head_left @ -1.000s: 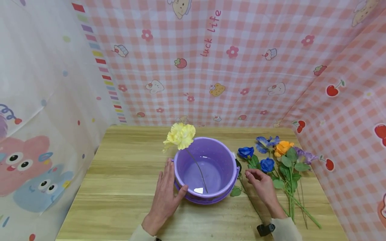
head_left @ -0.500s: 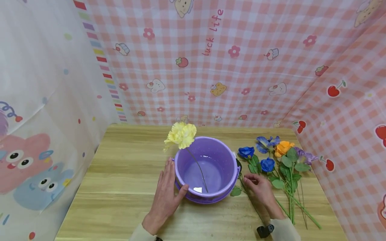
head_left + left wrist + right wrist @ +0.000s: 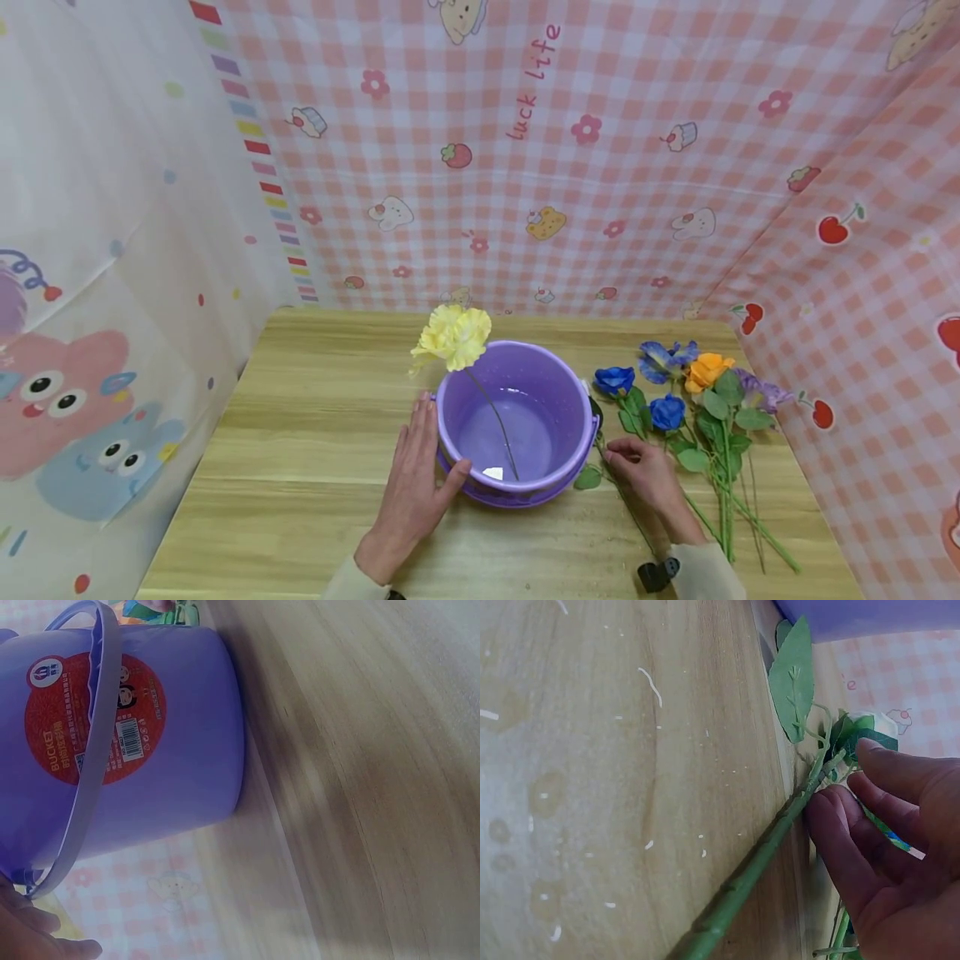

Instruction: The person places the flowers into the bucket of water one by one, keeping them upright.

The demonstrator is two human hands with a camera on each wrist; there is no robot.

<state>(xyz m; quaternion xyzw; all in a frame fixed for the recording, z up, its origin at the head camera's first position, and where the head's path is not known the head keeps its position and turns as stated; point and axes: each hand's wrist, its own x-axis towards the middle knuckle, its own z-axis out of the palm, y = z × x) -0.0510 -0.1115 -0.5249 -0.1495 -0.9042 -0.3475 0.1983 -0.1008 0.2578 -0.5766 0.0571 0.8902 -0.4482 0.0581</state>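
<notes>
A purple bucket point(image 3: 517, 492) stands mid-table, with one yellow flower point(image 3: 452, 336) leaning in it; its thin stem reaches down inside. My left hand point(image 3: 415, 492) rests flat along the bucket's left side, thumb near the front rim. The bucket's handle point(image 3: 97, 765) and red label point(image 3: 56, 720) show in the left wrist view. To the bucket's right, my right hand point(image 3: 651, 473) is at a green stem point(image 3: 742, 881) lying on the table. Its thumb and fingers are apart; fingertips are by the stem, contact unclear. A whitish rose point(image 3: 870, 729) tops that stem, mostly hidden behind the bucket.
Right of the bucket lie two blue roses point(image 3: 615, 381), a blue-violet flower point(image 3: 663, 360), an orange rose point(image 3: 708, 372) and a purple flower point(image 3: 761, 392), their stems crossing toward the front. Drops dot the wooden table point(image 3: 630, 825). Patterned cloth point(image 3: 480, 167) hangs behind and at both sides.
My right hand has moved slightly down and left, closer to the whitish rose's stem. The left hand has stayed against the bucket, and the flowers have not moved.
</notes>
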